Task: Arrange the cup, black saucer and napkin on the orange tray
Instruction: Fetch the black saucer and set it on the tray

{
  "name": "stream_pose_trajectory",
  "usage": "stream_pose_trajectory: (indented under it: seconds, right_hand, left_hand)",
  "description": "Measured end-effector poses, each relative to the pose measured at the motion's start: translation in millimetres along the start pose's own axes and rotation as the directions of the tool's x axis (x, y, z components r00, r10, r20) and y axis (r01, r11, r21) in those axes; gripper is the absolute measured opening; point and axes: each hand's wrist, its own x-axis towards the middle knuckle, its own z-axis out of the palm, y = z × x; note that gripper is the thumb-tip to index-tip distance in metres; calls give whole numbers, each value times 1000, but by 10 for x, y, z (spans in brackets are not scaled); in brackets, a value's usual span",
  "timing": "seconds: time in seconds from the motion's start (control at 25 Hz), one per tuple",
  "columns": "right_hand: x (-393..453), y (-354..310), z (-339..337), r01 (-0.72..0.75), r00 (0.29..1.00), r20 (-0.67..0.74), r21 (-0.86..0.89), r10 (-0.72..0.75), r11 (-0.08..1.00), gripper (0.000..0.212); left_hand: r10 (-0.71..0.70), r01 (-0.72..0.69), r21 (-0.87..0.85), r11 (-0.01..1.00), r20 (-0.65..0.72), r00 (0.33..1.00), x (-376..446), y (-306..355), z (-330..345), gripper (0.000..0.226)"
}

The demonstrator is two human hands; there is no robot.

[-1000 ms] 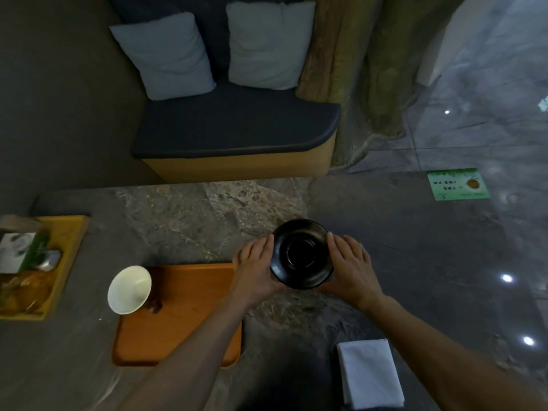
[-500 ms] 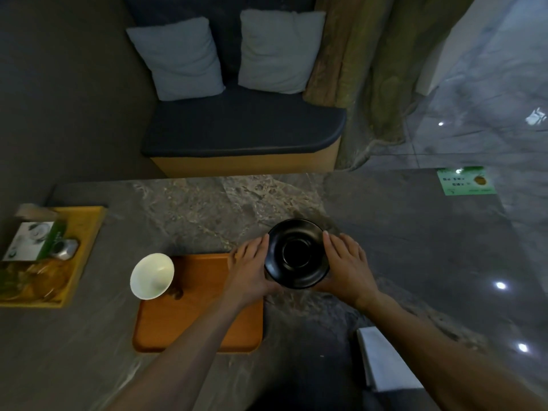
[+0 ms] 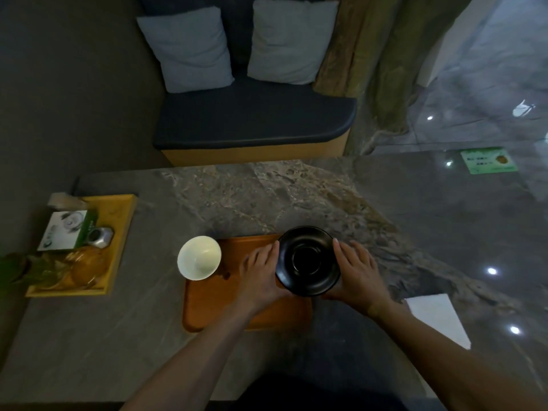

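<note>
**Saucer cradled in both hands at the tray's right end**

The grip is two-handed: the left hand [image 3: 261,272] and right hand [image 3: 357,272] press flat against opposite sides of the black saucer [image 3: 307,261], fingers spread along its rim, thumbs hidden beneath. Whether it rests on the orange tray [image 3: 207,307] or hangs just above it cannot be told; it overlaps the tray's right end.

The saucer looks glossy and rigid, probably glazed ceramic, so likely smooth to the touch, moderately heavy and prone to chipping if dropped. Holding it at the rim on both sides, as here, seems the safest purchase, and it wants a gentle setting down.

The white cup [image 3: 199,258] sits at the tray's far left corner, well apart from the saucer; thin-walled by its look, it is best taken around the bowl. The white napkin [image 3: 439,318] lies on the bench [image 3: 415,209] right of the tray, soft and light, easily pinched at an edge.
</note>
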Motion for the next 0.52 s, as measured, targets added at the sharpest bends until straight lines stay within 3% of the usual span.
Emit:
stream_pose_trajectory:
  seconds: [0.52]
  right_hand:
    - [-392,-838,533,-3,997,80,-52,8,999,123]
  left_hand:
    - [44,-24,-179,984,109,993,-720,-828,83,122]
